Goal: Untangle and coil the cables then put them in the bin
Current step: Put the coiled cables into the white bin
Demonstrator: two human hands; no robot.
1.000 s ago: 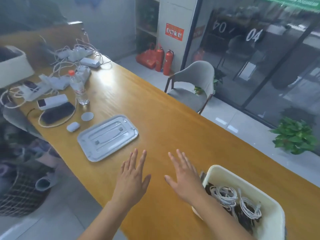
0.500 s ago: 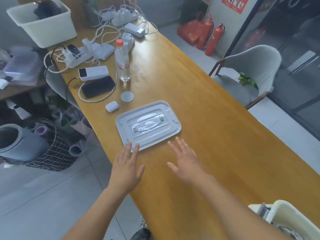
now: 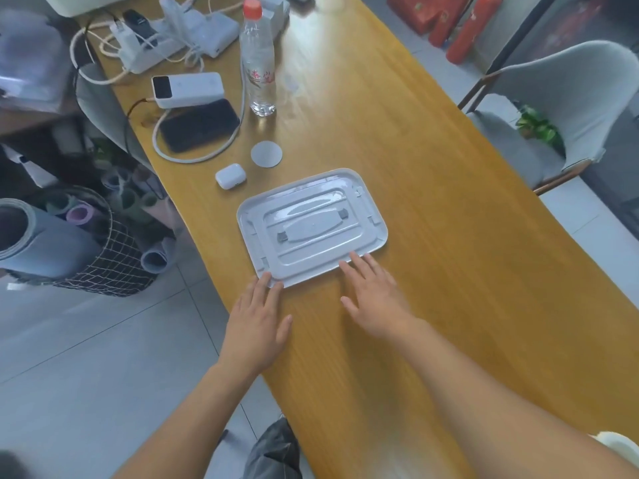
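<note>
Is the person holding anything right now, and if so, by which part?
Nothing is held. Both the left hand and right hand are flat and open, fingertips just reaching the near edge of the grey lid.

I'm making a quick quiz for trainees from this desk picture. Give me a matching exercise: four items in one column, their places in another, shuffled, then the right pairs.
Things:
1. clear plastic water bottle with red cap
2. black smartphone
3. small white earbud case
4. grey rectangular plastic lid

Places:
A. at the fingertips of both hands
B. beside the grey round disc
C. inside a loop of white cable
D. standing right of the white power bank

Pairs: 1-D, 2-C, 3-B, 4-A
</note>
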